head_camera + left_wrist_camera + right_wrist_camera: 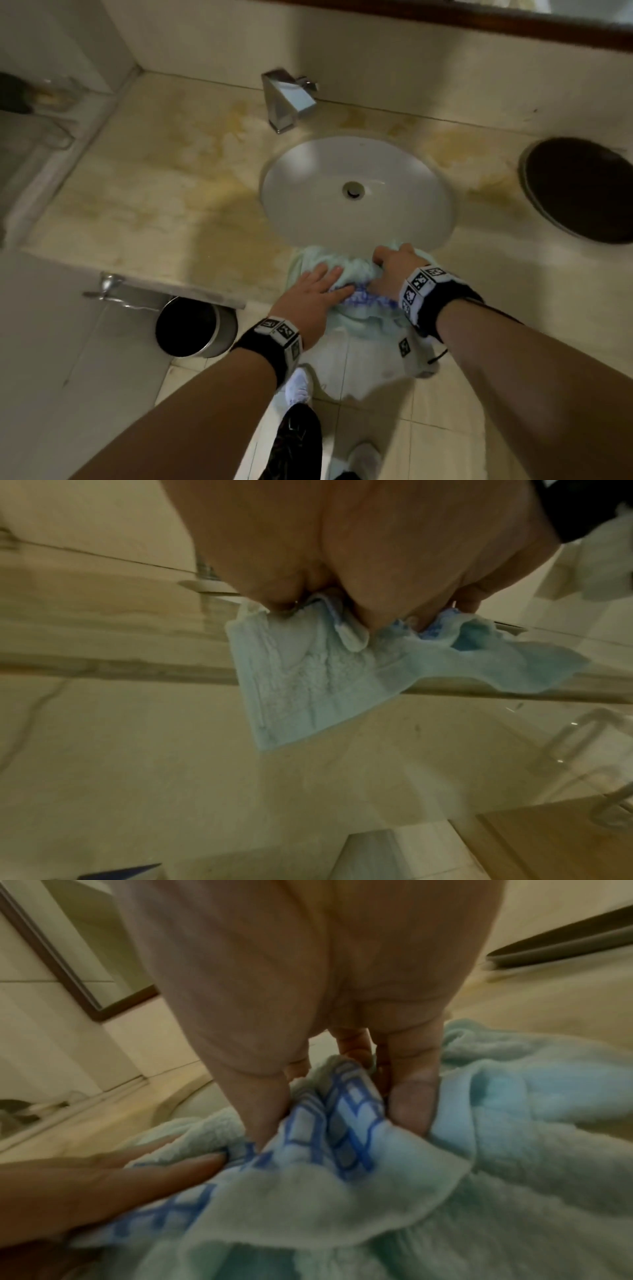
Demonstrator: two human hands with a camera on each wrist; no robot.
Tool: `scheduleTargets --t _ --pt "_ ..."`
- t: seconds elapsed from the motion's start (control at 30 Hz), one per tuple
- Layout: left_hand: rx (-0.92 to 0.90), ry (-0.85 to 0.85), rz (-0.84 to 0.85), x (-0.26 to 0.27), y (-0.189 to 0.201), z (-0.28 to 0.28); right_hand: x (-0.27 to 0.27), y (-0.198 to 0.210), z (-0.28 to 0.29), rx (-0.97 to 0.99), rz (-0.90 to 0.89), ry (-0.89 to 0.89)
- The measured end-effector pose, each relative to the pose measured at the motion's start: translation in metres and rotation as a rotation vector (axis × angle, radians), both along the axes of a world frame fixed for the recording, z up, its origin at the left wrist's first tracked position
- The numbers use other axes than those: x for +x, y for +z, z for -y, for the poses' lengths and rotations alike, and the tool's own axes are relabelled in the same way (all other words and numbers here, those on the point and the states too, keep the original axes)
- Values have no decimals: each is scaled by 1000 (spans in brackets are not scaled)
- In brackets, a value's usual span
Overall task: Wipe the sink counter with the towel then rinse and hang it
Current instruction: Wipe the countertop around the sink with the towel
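Note:
A pale blue-green towel (356, 274) with a blue patterned band lies bunched on the front edge of the counter (154, 205), just before the white sink basin (356, 188). Part of it hangs down over the edge. My left hand (318, 287) lies flat on the towel's left side with straight fingers. My right hand (394, 270) grips a fold of the cloth; in the right wrist view its thumb and fingers (414, 1096) pinch the patterned band of the towel (342, 1191). The left wrist view shows the towel (308, 674) draped over the counter edge beneath my palm.
A chrome faucet (287, 99) stands behind the basin. A round dark opening (582, 188) is set in the counter at the right. A metal bin (195, 329) stands on the floor under the counter's left part. The counter carries yellowish stains.

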State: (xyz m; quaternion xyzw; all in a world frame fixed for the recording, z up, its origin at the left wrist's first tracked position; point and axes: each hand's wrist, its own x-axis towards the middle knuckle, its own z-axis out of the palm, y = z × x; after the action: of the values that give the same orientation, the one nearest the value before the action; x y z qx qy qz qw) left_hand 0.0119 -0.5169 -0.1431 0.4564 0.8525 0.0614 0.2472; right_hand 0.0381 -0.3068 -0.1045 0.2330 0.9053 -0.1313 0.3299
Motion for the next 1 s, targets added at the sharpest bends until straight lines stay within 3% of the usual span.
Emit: scheduleTargets --t 0.13,0.23,0.43,0.53,0.67,0.8,1.0 --pt "89 58 52 -12 1 15 -2 -2 15 -32 -57 -34" --pt "186 214 136 -6 12 4 5 10 8 -55 -94 -25" --pt "327 459 140 14 85 -14 10 84 -10 12 -50 119" --pt "390 517 92 9 120 -1 16 115 -5 -103 -175 165" --pt "398 651 15 5 165 36 15 139 28 -240 -296 199" --pt "350 779 -64 10 182 99 17 158 75 -329 -323 305" --pt "274 911 -132 -1 179 190 2 154 145 -376 -152 478"
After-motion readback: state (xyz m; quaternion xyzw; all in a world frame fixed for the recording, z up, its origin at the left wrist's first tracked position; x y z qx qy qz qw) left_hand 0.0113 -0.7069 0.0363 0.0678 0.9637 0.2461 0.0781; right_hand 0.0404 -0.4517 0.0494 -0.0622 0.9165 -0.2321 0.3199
